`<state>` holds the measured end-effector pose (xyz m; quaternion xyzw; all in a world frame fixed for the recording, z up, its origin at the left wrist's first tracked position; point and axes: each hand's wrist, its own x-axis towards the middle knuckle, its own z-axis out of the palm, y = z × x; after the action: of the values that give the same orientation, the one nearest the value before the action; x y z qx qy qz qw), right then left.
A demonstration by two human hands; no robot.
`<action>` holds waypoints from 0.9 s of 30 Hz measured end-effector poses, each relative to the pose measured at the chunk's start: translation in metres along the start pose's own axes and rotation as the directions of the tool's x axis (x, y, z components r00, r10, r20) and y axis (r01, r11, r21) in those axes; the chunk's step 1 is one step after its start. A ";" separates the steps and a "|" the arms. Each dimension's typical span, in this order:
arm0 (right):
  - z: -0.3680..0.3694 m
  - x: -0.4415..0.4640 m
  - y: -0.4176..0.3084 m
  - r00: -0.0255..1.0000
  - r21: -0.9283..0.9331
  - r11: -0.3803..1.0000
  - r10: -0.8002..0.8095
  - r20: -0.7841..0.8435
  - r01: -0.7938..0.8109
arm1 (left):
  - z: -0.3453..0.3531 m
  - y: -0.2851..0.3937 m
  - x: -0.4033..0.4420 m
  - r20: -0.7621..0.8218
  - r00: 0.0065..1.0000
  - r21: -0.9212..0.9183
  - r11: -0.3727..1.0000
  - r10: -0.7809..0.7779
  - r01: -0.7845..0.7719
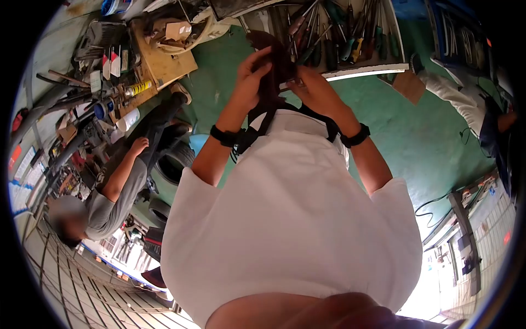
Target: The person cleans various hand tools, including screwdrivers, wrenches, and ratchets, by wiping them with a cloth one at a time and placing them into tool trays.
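Observation:
A dark reddish-brown piece (272, 82), limp-looking like cloth or leather, is held in front of my waist; its exact kind cannot be made out. My left hand (253, 79) grips its left side, fingers curled over toward the upper part. On the other side, my right hand (318, 94) has its thumb and fingers closed at the piece's right edge, partly hidden. Just beyond both hands lies an open tray (367, 72) full of screwdrivers (348, 49) and other long-handled tools. Black bands circle both of my wrists.
A co-worker in a grey shirt (118, 211) is at the left, near black tires (171, 164) and a cluttered bench (164, 77). Another person's light trouser leg (455, 98) shows at right, beside a cardboard piece (409, 86). The floor (383, 120) is green.

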<state>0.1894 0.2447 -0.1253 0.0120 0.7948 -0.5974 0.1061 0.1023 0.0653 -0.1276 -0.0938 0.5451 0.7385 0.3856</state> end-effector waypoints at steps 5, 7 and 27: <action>-0.002 -0.009 -0.002 0.992 -0.057 0.992 -0.109 0.063 0.113 | 0.021 -0.005 -0.020 -0.031 0.972 -0.370 0.906 -0.235 0.207; -0.003 -0.008 -0.016 0.990 -0.045 0.993 -0.106 0.092 0.110 | 0.012 0.001 -0.015 0.429 0.889 -0.451 0.814 -0.163 0.366; -0.090 0.016 -0.062 0.868 -0.493 0.844 -0.395 -0.303 0.212 | 0.034 0.056 -0.027 0.410 0.898 -0.693 0.694 0.158 0.194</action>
<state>0.1506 0.3112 -0.0453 -0.0214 0.9058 -0.3944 -0.1535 0.0930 0.0759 -0.0582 -0.0736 0.1100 0.8894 0.4375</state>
